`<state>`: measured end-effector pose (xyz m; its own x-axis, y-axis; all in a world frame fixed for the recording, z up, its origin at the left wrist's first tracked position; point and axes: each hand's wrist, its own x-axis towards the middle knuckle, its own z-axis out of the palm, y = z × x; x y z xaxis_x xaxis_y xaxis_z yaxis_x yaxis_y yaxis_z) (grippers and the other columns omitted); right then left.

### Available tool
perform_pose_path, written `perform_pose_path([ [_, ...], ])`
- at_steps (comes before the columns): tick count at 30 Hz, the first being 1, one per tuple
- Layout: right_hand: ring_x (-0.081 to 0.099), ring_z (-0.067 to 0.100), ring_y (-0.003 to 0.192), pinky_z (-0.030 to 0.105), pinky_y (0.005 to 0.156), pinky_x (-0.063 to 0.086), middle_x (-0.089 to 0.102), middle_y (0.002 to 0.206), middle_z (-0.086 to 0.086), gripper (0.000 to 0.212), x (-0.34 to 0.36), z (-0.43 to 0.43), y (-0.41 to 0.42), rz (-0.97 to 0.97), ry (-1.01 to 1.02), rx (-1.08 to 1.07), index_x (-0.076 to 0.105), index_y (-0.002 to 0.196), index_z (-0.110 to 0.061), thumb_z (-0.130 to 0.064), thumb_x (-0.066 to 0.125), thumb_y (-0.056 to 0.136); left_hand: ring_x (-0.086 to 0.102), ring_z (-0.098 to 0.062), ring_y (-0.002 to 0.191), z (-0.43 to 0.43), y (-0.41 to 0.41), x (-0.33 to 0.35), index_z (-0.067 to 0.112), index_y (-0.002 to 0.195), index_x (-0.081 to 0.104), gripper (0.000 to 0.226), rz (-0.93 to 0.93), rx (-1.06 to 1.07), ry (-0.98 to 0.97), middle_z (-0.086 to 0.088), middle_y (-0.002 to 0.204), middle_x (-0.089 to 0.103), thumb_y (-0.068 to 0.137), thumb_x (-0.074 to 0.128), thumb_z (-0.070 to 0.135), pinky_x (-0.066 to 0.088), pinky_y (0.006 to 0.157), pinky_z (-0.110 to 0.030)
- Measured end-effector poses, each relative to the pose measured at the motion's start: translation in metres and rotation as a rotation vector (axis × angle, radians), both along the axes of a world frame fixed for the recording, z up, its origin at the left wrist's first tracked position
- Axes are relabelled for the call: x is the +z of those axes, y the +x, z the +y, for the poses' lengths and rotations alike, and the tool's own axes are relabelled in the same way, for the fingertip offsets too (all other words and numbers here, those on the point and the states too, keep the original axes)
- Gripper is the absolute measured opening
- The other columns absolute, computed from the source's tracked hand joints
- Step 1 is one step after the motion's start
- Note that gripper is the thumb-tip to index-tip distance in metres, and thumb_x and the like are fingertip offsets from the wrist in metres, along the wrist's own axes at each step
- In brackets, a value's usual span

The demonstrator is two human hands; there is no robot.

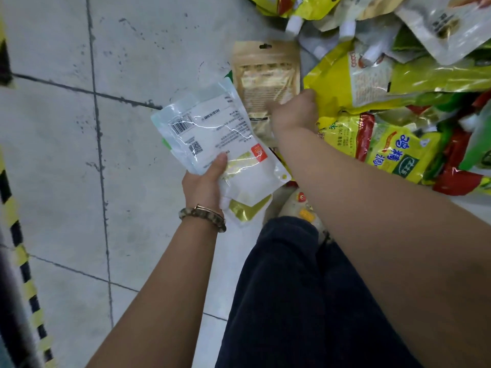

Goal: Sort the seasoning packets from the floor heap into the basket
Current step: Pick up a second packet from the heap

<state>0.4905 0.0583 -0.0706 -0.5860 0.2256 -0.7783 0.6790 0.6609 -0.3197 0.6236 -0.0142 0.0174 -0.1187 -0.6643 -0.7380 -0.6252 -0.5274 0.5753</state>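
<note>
Gripping a fanned stack of white packets [212, 136], the left hand [204, 185] had its thumb pressed on the top packet's printed back and its fingers hidden underneath. The top packet showed a barcode and a QR code, face down toward the camera. A gold-and-white spouted pouch [245, 208] hung at the bottom of the stack, just beside the left wrist, which wore a beaded bracelet [203, 215].

The right hand [295, 112] reached forward of the left hand and was closed at the edge of the heap [398, 102], its knuckles touching a yellow packet [332, 83]. Its fingers were curled out of sight, so what they clamped could not be determined. A tan packet [265, 75] lay flat on the tile floor [66, 128] just left of that hand and partly behind it. The heap spread to the right of the right forearm. Dark trousers [292, 288] and a slipper [300, 205] lay below both hands. Black-and-yellow tape [16, 221] ran far left of the left arm.
</note>
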Motion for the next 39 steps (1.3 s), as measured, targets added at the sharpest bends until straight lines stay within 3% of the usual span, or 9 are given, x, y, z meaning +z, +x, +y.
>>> perform_pose_path([
  [7,0.061,0.029,0.102,0.037,0.084,0.050,0.065,0.111,0.012,0.032,0.013,0.039,0.004,0.028,-0.204,-0.235,0.059,0.107,-0.004,-0.016,0.071,0.080,0.065,-0.006,0.073,-0.004,-0.004,0.009,0.021,0.084,0.064,0.005,-0.100,-0.176,-0.064,0.009,0.082,0.066,0.089,0.065,0.024,0.053,0.074,-0.024],
  [13,0.061,0.013,0.091,0.018,0.073,0.047,0.063,0.102,0.000,0.030,0.096,0.115,0.032,0.098,-0.380,-0.476,0.053,0.108,-0.013,0.002,0.064,0.084,0.061,-0.017,0.085,0.004,-0.019,0.059,0.010,0.112,0.062,0.026,-0.137,-0.449,-0.102,0.000,0.094,0.064,0.096,0.052,0.028,0.048,0.073,-0.027],
  [16,0.060,0.001,0.084,0.007,0.070,0.047,0.063,0.095,-0.010,0.032,0.148,0.156,0.039,0.148,-0.426,-0.552,0.052,0.106,-0.017,0.003,0.063,0.084,0.065,-0.017,0.084,0.019,-0.037,0.093,0.015,0.107,0.063,0.015,-0.109,-0.576,-0.023,0.005,0.092,0.067,0.095,0.055,0.021,0.052,0.069,-0.028],
  [20,0.064,0.004,0.089,0.019,0.080,0.053,0.065,0.097,-0.010,0.033,0.216,0.213,0.047,0.239,-0.429,-0.758,0.054,0.104,-0.021,0.004,0.063,0.083,0.067,-0.016,0.077,0.059,-0.071,0.140,0.016,0.090,0.066,0.007,-0.052,-0.733,0.024,0.002,0.086,0.070,0.089,0.063,0.010,0.054,0.072,-0.033],
  [24,0.065,0.004,0.085,0.024,0.082,0.053,0.066,0.094,-0.009,0.034,0.277,0.267,0.063,0.363,-0.398,-0.946,0.055,0.093,-0.027,0.004,0.064,0.082,0.065,-0.004,0.061,0.119,-0.110,0.192,0.010,0.087,0.064,0.009,0.042,-0.948,0.025,0.010,0.070,0.068,0.082,0.070,0.005,0.053,0.062,-0.025],
  [27,0.066,0.006,0.085,0.027,0.082,0.053,0.067,0.093,-0.007,0.034,0.318,0.306,0.084,0.443,-0.357,-1.076,0.055,0.093,-0.025,0.004,0.065,0.081,0.066,-0.003,0.066,0.172,-0.135,0.233,0.015,0.088,0.065,0.018,0.142,-1.174,0.083,0.015,0.068,0.070,0.078,0.072,0.002,0.053,0.067,-0.025],
  [32,0.066,0.009,0.091,0.029,0.086,0.053,0.067,0.096,-0.008,0.034,0.383,0.366,0.141,0.561,-0.286,-1.278,0.055,0.096,-0.025,0.004,0.064,0.081,0.069,-0.018,0.078,0.262,-0.144,0.293,0.012,0.089,0.071,0.033,0.204,-1.473,0.157,0.004,0.081,0.074,0.060,0.081,0.023,0.056,0.076,-0.038],
  [36,0.065,0.014,0.097,0.030,0.084,0.053,0.068,0.101,-0.005,0.036,0.423,0.397,0.210,0.628,-0.153,-1.483,0.057,0.103,-0.024,-0.008,0.068,0.073,0.061,0.008,0.058,0.343,-0.112,0.336,0.008,0.099,0.066,0.024,0.255,-1.675,0.149,0.018,0.062,0.068,0.078,0.075,0.013,0.048,0.057,-0.013],
  [39,0.066,0.008,0.086,0.023,0.074,0.052,0.069,0.089,-0.011,0.035,0.444,0.415,0.275,0.717,-0.083,-1.713,0.058,0.096,-0.024,0.000,0.064,0.073,0.051,0.014,0.043,0.401,-0.066,0.363,0.021,0.081,0.060,0.010,0.268,-1.869,0.069,0.019,0.048,0.057,0.090,0.061,0.021,0.038,0.045,-0.004],
])
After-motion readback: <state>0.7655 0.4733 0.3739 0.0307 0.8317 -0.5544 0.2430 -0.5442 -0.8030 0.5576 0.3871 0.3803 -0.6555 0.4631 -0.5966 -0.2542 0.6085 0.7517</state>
